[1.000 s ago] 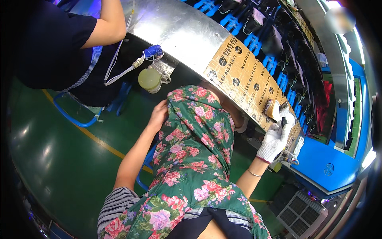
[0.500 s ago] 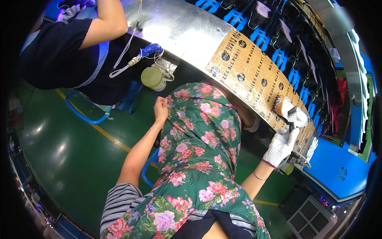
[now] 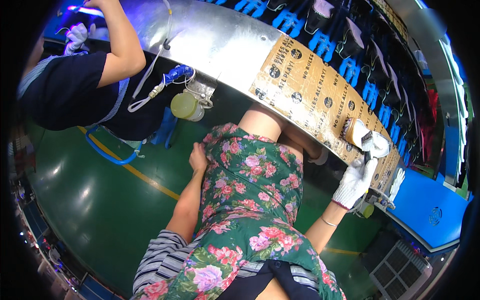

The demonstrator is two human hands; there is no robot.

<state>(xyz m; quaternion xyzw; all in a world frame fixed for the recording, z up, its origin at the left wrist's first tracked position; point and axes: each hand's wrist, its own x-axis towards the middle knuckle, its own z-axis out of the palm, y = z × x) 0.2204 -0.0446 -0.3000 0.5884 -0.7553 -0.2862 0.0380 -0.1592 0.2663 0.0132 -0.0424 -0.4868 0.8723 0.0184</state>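
Observation:
My left hand [image 3: 198, 158] is bare and closed at the left edge of the green floral apron [image 3: 252, 175] over my lap; its fingertips are partly hidden. My right hand [image 3: 356, 176] wears a white knit glove and grips the dark handle of a brush [image 3: 368, 156] at the right end of the bench. Just beyond it, the brush's head meets a white, dish-like piece [image 3: 381, 146]. Touching that on the left is a rounded white piece with a tan rim [image 3: 356, 132]; I cannot make out its kind.
Printed brown cardboard [image 3: 305, 92] covers part of the metal bench [image 3: 220, 37]. Shoes on blue holders [image 3: 320, 46] line its far side. A lidded pot [image 3: 186, 106] hangs at the bench's near edge. A co-worker [image 3: 75, 95] sits at left. A white glove [image 3: 397, 183] lies by a blue panel [image 3: 430, 210].
The apron's far edge has come back toward me, baring my thighs, and my left hand has drawn back with it. My right hand keeps its hold. The co-worker's arm has shifted.

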